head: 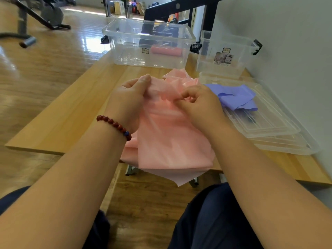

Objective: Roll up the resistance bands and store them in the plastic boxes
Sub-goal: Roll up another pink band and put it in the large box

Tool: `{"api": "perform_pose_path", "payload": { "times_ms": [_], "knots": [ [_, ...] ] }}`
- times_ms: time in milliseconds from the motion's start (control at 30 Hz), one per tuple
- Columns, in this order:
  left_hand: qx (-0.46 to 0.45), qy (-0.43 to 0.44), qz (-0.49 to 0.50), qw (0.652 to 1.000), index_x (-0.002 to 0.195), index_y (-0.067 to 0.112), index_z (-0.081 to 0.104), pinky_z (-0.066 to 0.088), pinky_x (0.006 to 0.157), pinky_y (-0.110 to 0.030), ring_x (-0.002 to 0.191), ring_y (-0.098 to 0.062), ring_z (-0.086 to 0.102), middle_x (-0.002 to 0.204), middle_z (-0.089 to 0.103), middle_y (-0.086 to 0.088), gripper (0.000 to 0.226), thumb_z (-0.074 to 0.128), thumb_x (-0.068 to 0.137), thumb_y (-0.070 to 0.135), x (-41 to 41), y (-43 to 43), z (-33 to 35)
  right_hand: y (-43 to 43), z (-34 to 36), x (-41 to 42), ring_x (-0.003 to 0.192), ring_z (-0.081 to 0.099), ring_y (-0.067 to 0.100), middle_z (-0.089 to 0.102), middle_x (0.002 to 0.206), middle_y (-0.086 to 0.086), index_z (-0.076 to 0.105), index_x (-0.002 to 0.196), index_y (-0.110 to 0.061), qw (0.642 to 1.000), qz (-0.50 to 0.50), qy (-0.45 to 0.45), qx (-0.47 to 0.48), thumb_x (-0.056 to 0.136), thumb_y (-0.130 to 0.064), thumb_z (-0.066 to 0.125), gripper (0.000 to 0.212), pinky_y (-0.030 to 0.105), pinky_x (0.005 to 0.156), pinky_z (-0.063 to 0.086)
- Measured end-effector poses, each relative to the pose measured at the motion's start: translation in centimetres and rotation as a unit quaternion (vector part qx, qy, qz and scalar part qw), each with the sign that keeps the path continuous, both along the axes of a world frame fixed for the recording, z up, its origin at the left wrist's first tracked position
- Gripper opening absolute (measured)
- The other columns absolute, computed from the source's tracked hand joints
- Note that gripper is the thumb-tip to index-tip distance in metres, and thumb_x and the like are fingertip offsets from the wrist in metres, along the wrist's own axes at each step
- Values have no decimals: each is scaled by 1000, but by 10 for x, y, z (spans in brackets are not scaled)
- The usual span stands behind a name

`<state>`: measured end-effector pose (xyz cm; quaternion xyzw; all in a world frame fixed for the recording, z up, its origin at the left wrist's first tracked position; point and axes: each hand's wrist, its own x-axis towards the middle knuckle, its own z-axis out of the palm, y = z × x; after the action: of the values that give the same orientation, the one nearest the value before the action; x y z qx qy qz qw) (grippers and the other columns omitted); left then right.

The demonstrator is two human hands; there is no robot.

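From the head view, a pink resistance band (167,133) is seen spread over the near edge of the wooden table (71,108), its upper edge pinched by the left hand (131,97) and by the curled fingers of the right hand (199,103); a beaded bracelet (115,125) is worn on the left wrist. A rolled pink band (166,50) is held in the large clear box (149,42); a smaller clear box (224,54) is set just beside it; a purple band (235,97) is laid on stacked clear lids (273,126).

Thin pink rubber resistance band (167,133): unrolled, crumpled, overhanging the near edge. Purple band (235,97): crumpled on clear lids. Rolled pink band (166,50) inside large clear plastic box (125,45). Smaller clear box (222,56): upright alongside.
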<state>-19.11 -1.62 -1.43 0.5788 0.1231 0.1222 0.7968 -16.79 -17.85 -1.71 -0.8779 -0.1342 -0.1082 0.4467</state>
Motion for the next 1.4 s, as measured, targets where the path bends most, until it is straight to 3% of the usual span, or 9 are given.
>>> {"api": "perform_pose_path", "payload": {
  "times_ms": [200, 333, 500, 633, 700, 867, 1033, 1167, 1400],
  "knots": [
    [81, -6, 31, 996, 87, 21, 63, 55, 57, -26, 44, -6, 51, 44, 53, 8, 13, 61, 96, 30, 17, 12, 13, 4, 28, 21, 70, 55, -6, 65, 82, -11, 71, 91, -21, 995, 5, 3, 95, 94, -28, 63, 11, 8, 61, 43],
    [87, 14, 25, 996, 86, 21, 60, 46, 47, -19, 39, -5, 47, 42, 49, 8, 16, 60, 96, 34, 33, 17, 35, 8, 43, 34, 77, 60, 11, 67, 83, -3, 66, 90, -21, 989, 25, 23, 141, 98, -26, 58, 13, 27, 69, 51],
    [34, 42, 18, 998, 95, 22, 64, 59, 85, -37, 92, -20, 70, 98, 72, -2, 20, 64, 92, 41, 49, 27, 53, 6, 57, 46, 61, 47, 10, 55, 68, -7, 65, 89, -23, 979, 65, 39, 188, 95, -40, 60, 19, 26, 59, 41],
    [67, 50, 25, 996, 93, 23, 60, 53, 97, -43, 106, -23, 66, 115, 68, -3, 16, 58, 96, 38, 52, 32, 61, -8, 66, 53, 68, 53, 8, 62, 79, -6, 66, 92, -28, 992, 111, 35, 50, 83, -40, 74, 17, 23, 64, 43],
    [73, 55, 39, 995, 93, 25, 60, 55, 94, -43, 103, -23, 67, 112, 69, -4, 20, 62, 92, 45, 55, 36, 63, -14, 71, 55, 67, 58, 5, 68, 75, -10, 69, 87, -27, 994, 99, 24, 29, 88, -30, 71, 4, 24, 68, 47],
    [74, 59, 37, 995, 95, 25, 65, 57, 90, -43, 99, -26, 69, 103, 69, -5, 24, 65, 88, 49, 64, 41, 68, -28, 78, 66, 87, 67, 22, 72, 81, -2, 72, 71, -32, 998, 49, 28, 33, 92, -25, 67, 23, 47, 94, 54],
    [80, 70, 20, 994, 100, 23, 66, 55, 92, -43, 98, -26, 69, 103, 72, -6, 31, 65, 86, 51, 71, 32, 78, -29, 84, 63, 93, 67, 28, 69, 93, 5, 66, 87, -23, 979, 6, 74, 189, 100, -21, 55, 17, 42, 83, 59],
    [38, 75, -72, 994, 110, 14, 65, 60, 77, -35, 77, -17, 71, 81, 75, 0, 36, 61, 93, 46, 64, 16, 87, -25, 97, 65, 71, 62, 16, 66, 78, -2, 62, 90, -25, 954, 21, 100, 283, 105, -22, 44, 24, 35, 66, 54],
    [49, 80, -291, 952, 127, 11, 62, 55, 85, -42, 100, -28, 67, 117, 69, -11, 64, 68, 73, 45, 54, 7, 91, -24, 115, 68, 91, 61, 19, 68, 100, 5, 65, 103, -20, 949, 50, 79, 300, 104, -17, 44, 21, 34, 82, 54]
  ]
}}
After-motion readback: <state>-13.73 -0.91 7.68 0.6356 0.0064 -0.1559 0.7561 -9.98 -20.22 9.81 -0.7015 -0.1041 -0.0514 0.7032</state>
